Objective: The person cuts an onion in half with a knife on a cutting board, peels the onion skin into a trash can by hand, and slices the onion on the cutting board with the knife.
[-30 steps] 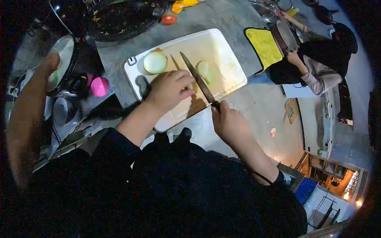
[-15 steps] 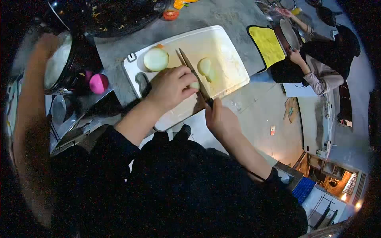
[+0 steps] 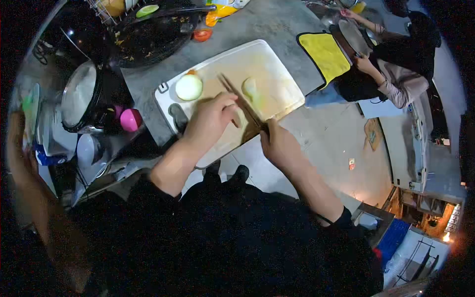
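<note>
On the white cutting board my right hand grips a kitchen knife by its handle, near the board's front edge. The blade is blurred and slants away to the upper left. My left hand is just left of the blade, fingers bent and smeared by motion; whether anything is in them is hidden. A pale cut piece of onion lies right of the blade. Further left sits a big peeled onion piece with its flat face up, near the board's dark handle opening.
A tomato half and an orange packet lie behind the board, beside a dark wok. At left are a pot, a pink object and another person's arm. A person handles a pan beyond the yellow cloth.
My left hand has shifted slightly left and down, and the pale piece under its fingertips no longer shows. The other person's arm at left has drawn back from the pot. The view has tilted.
</note>
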`<state>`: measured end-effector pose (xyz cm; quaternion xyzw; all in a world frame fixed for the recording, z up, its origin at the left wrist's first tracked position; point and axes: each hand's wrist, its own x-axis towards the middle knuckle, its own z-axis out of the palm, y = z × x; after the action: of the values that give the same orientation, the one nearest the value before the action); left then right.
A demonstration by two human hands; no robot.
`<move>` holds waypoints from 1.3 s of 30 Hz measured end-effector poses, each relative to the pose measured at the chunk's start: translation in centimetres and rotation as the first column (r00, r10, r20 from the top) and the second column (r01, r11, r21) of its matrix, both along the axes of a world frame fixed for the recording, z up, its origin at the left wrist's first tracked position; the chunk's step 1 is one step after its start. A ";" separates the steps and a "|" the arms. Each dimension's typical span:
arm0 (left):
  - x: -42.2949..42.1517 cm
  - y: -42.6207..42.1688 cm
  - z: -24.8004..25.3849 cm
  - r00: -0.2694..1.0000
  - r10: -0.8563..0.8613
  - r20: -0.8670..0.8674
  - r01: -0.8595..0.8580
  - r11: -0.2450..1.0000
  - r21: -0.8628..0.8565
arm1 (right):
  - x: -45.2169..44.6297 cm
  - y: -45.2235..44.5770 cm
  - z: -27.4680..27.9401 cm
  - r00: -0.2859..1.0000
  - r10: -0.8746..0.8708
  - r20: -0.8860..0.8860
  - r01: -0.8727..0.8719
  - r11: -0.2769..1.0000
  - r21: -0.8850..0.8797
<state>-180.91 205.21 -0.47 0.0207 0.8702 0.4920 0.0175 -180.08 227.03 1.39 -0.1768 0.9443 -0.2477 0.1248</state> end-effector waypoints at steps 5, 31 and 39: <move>0.7 -0.6 0.0 0.911 -0.192 -0.366 0.187 0.981 -0.049 | 0.1 -1.3 0.4 0.990 -0.100 0.099 0.087 0.989 0.122; -0.4 0.1 -1.5 0.952 -0.066 -0.297 0.068 0.998 -0.005 | 0.8 -0.8 2.3 0.993 -0.074 0.087 0.052 0.971 0.231; -0.4 -0.2 -2.0 0.950 -0.068 -0.305 0.072 0.997 0.003 | -1.1 -4.0 -0.6 0.984 -0.121 0.133 0.083 0.962 0.261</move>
<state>-181.35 204.96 -2.45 0.1275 0.8576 0.4881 -0.0998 -181.16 223.08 0.80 -0.0913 0.9643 -0.1430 0.2032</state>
